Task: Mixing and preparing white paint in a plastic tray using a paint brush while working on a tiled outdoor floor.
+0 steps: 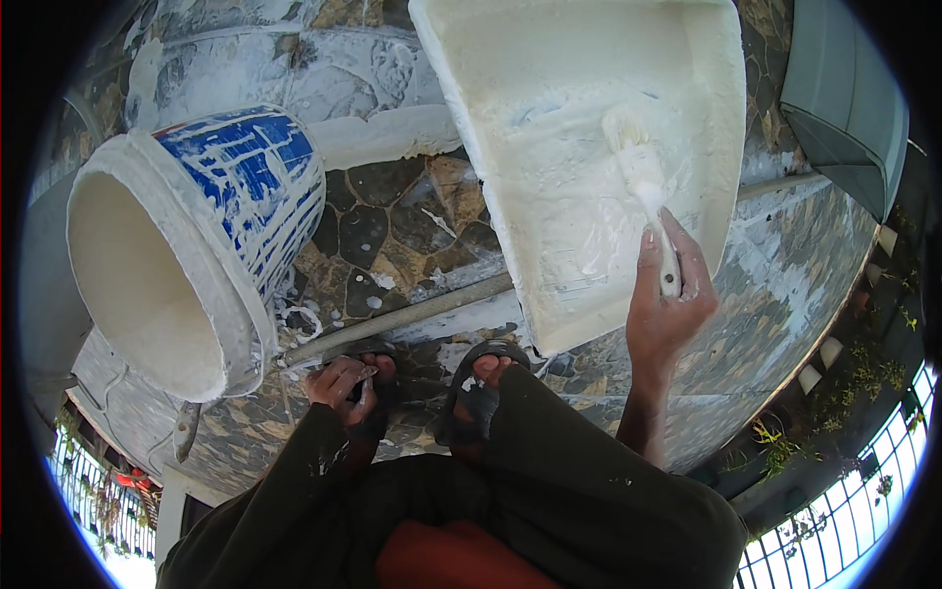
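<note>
My right hand [669, 312] grips a paintbrush [643, 167] by its pale handle, with the white-coated bristles down over the floor of a large white paint tray [512, 118], smeared inside. My left hand [341, 391] hangs low over my left foot, near a long grey pole [422, 312]; its fingers are curled, and I cannot make out what, if anything, is in them. Left of the tray, a blue-and-white bucket [235, 201], streaked with white, lies tilted with its mouth toward me.
My sandalled feet [488, 371] stand on paint-spattered stone paving [373, 211]. A paint-smeared tool [184, 432] lies below the bucket. A grey panel [842, 118] is at upper right; plants [775, 447] and metal railings [824, 530] line the right edge.
</note>
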A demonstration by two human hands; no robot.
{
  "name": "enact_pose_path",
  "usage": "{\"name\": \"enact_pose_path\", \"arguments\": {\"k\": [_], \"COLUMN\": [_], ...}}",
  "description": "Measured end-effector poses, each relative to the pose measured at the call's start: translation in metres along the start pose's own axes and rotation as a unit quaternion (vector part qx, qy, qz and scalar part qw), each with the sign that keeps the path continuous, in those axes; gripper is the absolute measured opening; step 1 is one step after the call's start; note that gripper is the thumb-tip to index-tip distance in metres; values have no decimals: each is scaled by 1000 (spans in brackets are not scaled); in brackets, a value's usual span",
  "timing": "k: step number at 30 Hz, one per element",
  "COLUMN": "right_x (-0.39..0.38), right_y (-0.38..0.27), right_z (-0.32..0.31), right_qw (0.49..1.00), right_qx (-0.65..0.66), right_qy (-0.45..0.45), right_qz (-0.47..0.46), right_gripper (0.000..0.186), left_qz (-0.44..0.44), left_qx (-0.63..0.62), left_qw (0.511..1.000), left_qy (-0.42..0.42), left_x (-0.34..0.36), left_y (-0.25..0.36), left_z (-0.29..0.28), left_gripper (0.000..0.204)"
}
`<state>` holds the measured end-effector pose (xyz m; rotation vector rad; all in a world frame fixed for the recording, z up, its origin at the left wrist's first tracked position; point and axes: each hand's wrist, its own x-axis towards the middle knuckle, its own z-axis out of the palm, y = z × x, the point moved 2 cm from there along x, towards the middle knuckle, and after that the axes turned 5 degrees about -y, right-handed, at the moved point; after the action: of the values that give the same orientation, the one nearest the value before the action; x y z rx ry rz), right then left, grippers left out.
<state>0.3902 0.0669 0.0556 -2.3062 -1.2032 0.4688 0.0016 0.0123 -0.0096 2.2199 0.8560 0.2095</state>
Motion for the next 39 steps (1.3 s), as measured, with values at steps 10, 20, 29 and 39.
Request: {"name": "enact_pose_path", "arguments": {"k": [10, 20, 29, 39], "right_x": [-3, 18, -8, -45], "right_y": [-14, 17, -17, -43], "right_z": [2, -36, -35, -25], "right_qw": [988, 990, 971, 970], "right_qx": [89, -126, -226, -190], "right_qy": [-126, 28, -71, -150], "right_qz": [-5, 59, 0, -20], "right_gripper": [24, 23, 21, 22], "left_qz": [-45, -96, -63, -114], "left_qx": [-28, -74, -38, -64], "left_qw": [998, 993, 997, 991], "left_qy": [-14, -10, -13, -8], "left_x": [6, 15, 11, 8], "left_y": [3, 6, 5, 5], "left_z": [-6, -10, -4, -11], "left_gripper": [23, 22, 23, 20]}}
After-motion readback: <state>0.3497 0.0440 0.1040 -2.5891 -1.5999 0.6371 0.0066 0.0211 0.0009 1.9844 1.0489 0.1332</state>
